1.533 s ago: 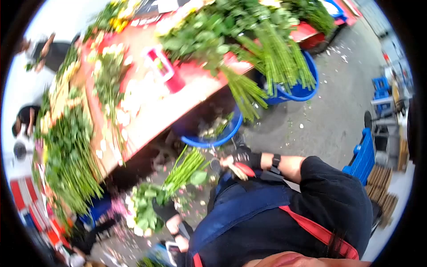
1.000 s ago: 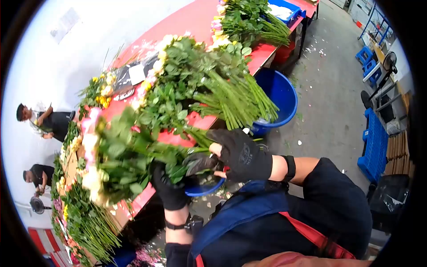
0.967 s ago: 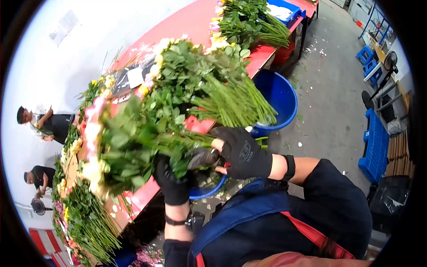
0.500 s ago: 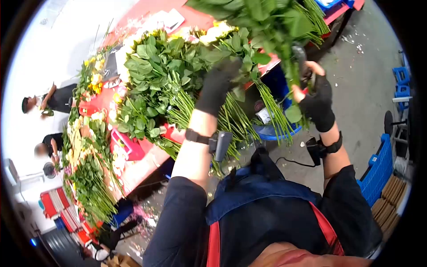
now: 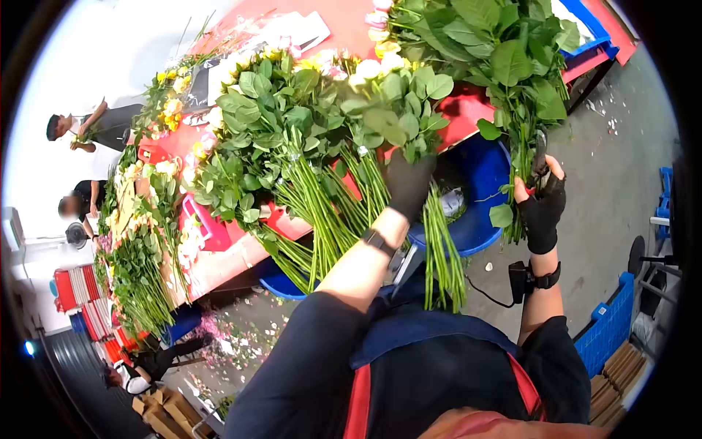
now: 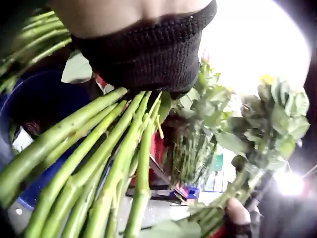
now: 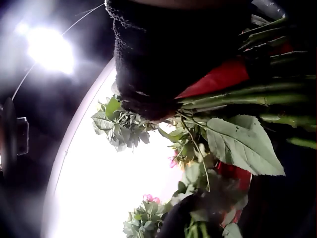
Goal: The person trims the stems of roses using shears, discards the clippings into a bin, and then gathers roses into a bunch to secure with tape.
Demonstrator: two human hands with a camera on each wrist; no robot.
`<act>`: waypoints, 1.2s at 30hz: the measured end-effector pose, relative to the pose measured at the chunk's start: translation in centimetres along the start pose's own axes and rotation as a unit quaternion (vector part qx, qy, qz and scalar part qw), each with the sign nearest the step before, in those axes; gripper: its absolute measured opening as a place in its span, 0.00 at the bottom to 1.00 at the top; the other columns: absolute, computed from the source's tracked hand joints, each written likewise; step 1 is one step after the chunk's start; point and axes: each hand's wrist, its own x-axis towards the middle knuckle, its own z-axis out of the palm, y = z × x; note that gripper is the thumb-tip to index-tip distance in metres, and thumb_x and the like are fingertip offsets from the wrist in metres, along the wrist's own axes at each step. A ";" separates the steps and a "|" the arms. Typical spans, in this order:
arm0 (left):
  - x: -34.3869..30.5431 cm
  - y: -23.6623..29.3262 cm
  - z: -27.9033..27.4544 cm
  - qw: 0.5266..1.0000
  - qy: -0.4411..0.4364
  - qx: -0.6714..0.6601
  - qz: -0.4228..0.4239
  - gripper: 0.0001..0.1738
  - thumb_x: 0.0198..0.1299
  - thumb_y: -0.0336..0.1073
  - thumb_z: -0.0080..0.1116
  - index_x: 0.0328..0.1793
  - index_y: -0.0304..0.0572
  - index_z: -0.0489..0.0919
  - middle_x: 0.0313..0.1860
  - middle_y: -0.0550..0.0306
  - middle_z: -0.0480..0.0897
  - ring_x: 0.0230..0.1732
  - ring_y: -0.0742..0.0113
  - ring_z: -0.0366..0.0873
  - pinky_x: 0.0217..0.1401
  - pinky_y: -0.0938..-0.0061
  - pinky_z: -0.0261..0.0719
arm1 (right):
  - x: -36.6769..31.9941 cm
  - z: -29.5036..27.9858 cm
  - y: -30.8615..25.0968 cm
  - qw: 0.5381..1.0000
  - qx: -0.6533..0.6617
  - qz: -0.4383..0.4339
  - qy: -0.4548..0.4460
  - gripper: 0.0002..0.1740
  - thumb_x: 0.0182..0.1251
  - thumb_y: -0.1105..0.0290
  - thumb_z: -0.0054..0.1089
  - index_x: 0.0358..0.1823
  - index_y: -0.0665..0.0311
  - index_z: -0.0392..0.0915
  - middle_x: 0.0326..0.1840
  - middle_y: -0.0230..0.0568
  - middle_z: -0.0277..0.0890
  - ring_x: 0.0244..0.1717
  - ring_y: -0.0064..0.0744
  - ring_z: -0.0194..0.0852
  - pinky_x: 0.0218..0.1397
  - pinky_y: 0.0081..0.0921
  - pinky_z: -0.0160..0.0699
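My left hand, in a black fingerless glove, grips a bunch of roses over the table edge. Its cut green stems hang below the fist and fan out large in the left wrist view. At the right, my gloved right hand holds a second leafy rose bunch upright by the stems. In the same hand is a red-handled tool, whose dark head shows beside the stems in the head view; the fingers hide the rest. Several more rose bunches lie side by side on the red table, stems toward me.
Two blue buckets, one between my hands and another further left, stand below the table edge. A pink container sits on the tabletop. Petals litter the floor. A blue pallet and flattened cardboard are at the right.
The rose bunch rose from low by the floor to the table, then moved right in my right hand. My left hand left it and now grips another bunch, drawn toward me.
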 end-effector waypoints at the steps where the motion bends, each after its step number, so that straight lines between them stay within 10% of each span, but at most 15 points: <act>1: -0.8 0.7 -0.5 0.996 0.034 0.058 0.051 0.29 0.45 0.37 0.67 0.53 0.28 0.73 0.41 0.46 0.82 0.36 0.60 0.79 0.39 0.67 0.77 | 0.3 0.0 0.1 1.000 -0.011 0.001 -0.006 0.31 0.47 0.76 0.68 0.56 0.65 0.70 0.44 0.40 0.75 0.43 0.32 0.75 0.51 0.28 0.73; 5: -2.3 3.4 -3.0 0.979 0.032 -0.177 0.097 0.28 0.48 0.32 0.66 0.56 0.33 0.71 0.37 0.56 0.81 0.30 0.73 0.75 0.34 0.78 0.75 | 3.2 2.9 1.0 0.996 0.071 -0.047 0.031 0.29 0.49 0.76 0.67 0.55 0.66 0.70 0.45 0.43 0.75 0.46 0.34 0.75 0.52 0.29 0.73; 9: -3.7 7.6 -8.5 0.964 -0.009 -0.251 0.084 0.15 0.48 0.27 0.65 0.43 0.32 0.78 0.37 0.58 0.81 0.35 0.71 0.78 0.36 0.77 0.76 | 6.1 6.9 1.9 0.993 0.002 -0.104 0.048 0.31 0.48 0.71 0.71 0.56 0.66 0.71 0.47 0.44 0.76 0.48 0.36 0.76 0.53 0.29 0.74; 18: -5.5 7.2 -18.2 0.965 0.004 -0.261 0.039 0.13 0.53 0.21 0.57 0.46 0.30 0.78 0.39 0.49 0.84 0.45 0.57 0.83 0.50 0.69 0.80 | 11.3 16.4 9.1 0.984 -0.155 -0.083 -0.031 0.35 0.48 0.58 0.71 0.58 0.58 0.69 0.49 0.51 0.74 0.51 0.50 0.74 0.52 0.41 0.75; 21: -4.0 1.1 -21.1 0.952 0.015 0.027 0.303 0.12 0.53 0.22 0.55 0.45 0.28 0.76 0.38 0.47 0.83 0.43 0.54 0.83 0.50 0.64 0.80 | 10.8 19.0 9.1 0.965 -0.236 0.026 -0.112 0.39 0.46 0.54 0.71 0.59 0.59 0.67 0.52 0.53 0.73 0.52 0.52 0.73 0.53 0.42 0.74; 25: -4.6 2.4 -22.6 0.927 0.072 -0.351 0.111 0.11 0.54 0.25 0.54 0.43 0.28 0.75 0.33 0.45 0.81 0.35 0.52 0.80 0.47 0.56 0.79 | 11.1 19.4 11.5 0.973 -0.212 -0.036 -0.088 0.41 0.44 0.51 0.73 0.58 0.65 0.69 0.53 0.56 0.73 0.56 0.53 0.72 0.58 0.41 0.72; 31: -3.7 3.7 -30.4 0.940 0.040 -0.296 0.164 0.14 0.65 0.39 0.52 0.43 0.32 0.79 0.42 0.48 0.83 0.43 0.63 0.81 0.45 0.69 0.81 | 10.3 14.0 6.0 0.989 -0.086 -0.053 -0.112 0.30 0.49 0.62 0.72 0.53 0.69 0.72 0.35 0.45 0.78 0.35 0.38 0.77 0.42 0.33 0.74; 33: -3.9 6.2 -30.8 0.981 0.046 -0.009 0.188 0.11 0.62 0.32 0.52 0.43 0.30 0.79 0.40 0.49 0.83 0.37 0.64 0.82 0.42 0.71 0.81 | 9.1 13.5 7.0 0.994 0.008 -0.086 -0.067 0.29 0.52 0.63 0.70 0.52 0.69 0.72 0.34 0.45 0.78 0.35 0.39 0.77 0.41 0.33 0.74; 36: -0.3 5.0 -26.7 0.977 0.154 -0.036 0.142 0.21 0.46 0.38 0.71 0.41 0.32 0.76 0.29 0.53 0.81 0.25 0.69 0.78 0.28 0.75 0.76 | 4.9 12.3 6.7 0.995 -0.023 -0.006 -0.101 0.30 0.55 0.57 0.71 0.53 0.69 0.72 0.40 0.43 0.78 0.41 0.36 0.75 0.46 0.33 0.73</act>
